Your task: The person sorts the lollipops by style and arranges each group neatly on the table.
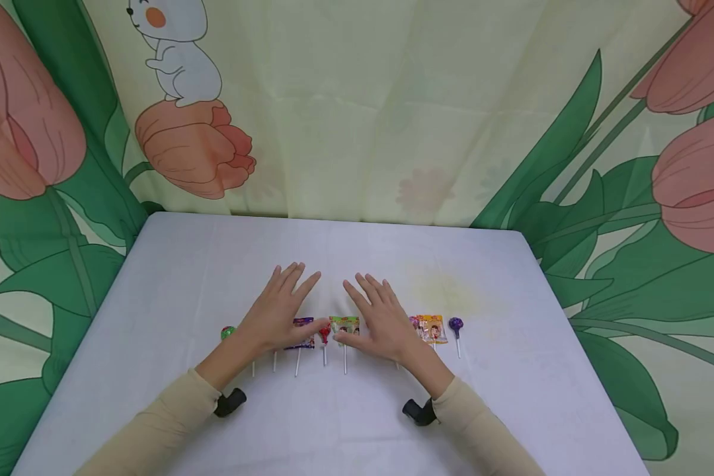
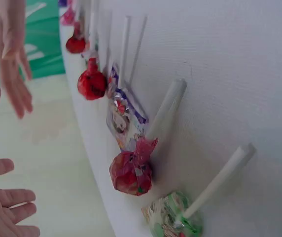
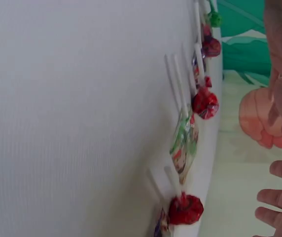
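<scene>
Several wrapped lollipops lie in a row across the table, sticks toward the near edge. My left hand (image 1: pixel 282 314) hovers over the row's left part with fingers spread, above a purple-wrapped flat lollipop (image 1: pixel 303 322). Fingers of my right hand (image 1: pixel 383 320) are likewise spread, beside a green-wrapped flat lollipop (image 1: pixel 345 325). Between the two thumbs lies a red round lollipop (image 1: pixel 324 332). Neither hand holds anything. In the left wrist view a dark-red round lollipop (image 2: pixel 131 172) and a green-wrapped one (image 2: pixel 173 217) are nearest. Some lollipops are hidden beneath the hands.
An orange-wrapped flat lollipop (image 1: pixel 432 328) and a purple round lollipop (image 1: pixel 455 324) end the row at right; a green round one (image 1: pixel 227 332) is at left. The white-covered table (image 1: pixel 345 423) meets a flower-printed curtain (image 1: pixel 357 119) at its far edge. Black wrist mounts hang below both sleeves.
</scene>
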`<move>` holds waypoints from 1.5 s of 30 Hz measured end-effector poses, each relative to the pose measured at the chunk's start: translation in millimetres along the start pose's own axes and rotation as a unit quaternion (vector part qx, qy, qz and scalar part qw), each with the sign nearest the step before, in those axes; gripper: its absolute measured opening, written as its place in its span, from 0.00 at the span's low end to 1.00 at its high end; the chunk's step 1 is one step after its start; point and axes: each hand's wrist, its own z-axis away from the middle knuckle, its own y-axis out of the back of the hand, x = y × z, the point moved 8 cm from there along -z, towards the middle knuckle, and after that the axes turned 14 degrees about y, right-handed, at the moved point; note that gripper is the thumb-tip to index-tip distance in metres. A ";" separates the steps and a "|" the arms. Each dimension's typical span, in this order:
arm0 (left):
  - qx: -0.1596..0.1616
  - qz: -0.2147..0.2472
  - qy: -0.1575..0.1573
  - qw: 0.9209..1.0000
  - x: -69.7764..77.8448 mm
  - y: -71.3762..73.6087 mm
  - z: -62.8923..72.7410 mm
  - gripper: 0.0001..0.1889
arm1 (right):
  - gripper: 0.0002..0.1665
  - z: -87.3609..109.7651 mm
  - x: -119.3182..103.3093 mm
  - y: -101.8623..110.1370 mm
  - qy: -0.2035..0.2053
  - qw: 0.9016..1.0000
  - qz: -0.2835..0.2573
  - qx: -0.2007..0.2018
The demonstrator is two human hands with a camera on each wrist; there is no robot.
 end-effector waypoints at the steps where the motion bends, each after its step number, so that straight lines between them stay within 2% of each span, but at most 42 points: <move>1: 0.005 0.016 0.007 1.000 -2.5 2.6 1.9 0.47 | 0.58 0.0 -2.2 -1.3 0.000 1.000 -0.007 0.004; 6: 0.021 0.067 0.034 0.997 -14.8 7.7 12.6 0.45 | 0.58 1.4 -11.8 -8.6 -0.005 0.999 -0.031 0.018; 13: 0.032 0.110 0.094 0.989 -32.6 2.4 30.9 0.41 | 0.57 1.8 -26.0 -19.3 -0.007 0.996 -0.086 0.031; 17: 0.029 0.124 0.127 0.984 -44.2 -0.1 40.7 0.39 | 0.55 -0.5 -34.5 -28.0 0.003 0.994 -0.102 0.027; 25: 0.011 0.144 0.154 0.978 -69.0 -5.1 58.2 0.36 | 0.49 -5.6 -45.6 -41.9 0.020 0.992 -0.127 0.017; 32: -0.009 0.169 0.151 0.974 -84.9 -9.2 66.2 0.35 | 0.44 -14.5 -49.3 -46.3 0.038 0.991 -0.125 0.014; 38: -0.046 0.161 0.136 0.976 -94.1 -8.8 70.6 0.34 | 0.40 -23.4 -50.7 -49.6 0.053 0.991 -0.120 0.010; 45: -0.086 0.143 0.107 0.980 -97.2 -10.3 73.0 0.37 | 0.37 -31.0 -52.2 -56.7 0.062 0.990 -0.123 -0.008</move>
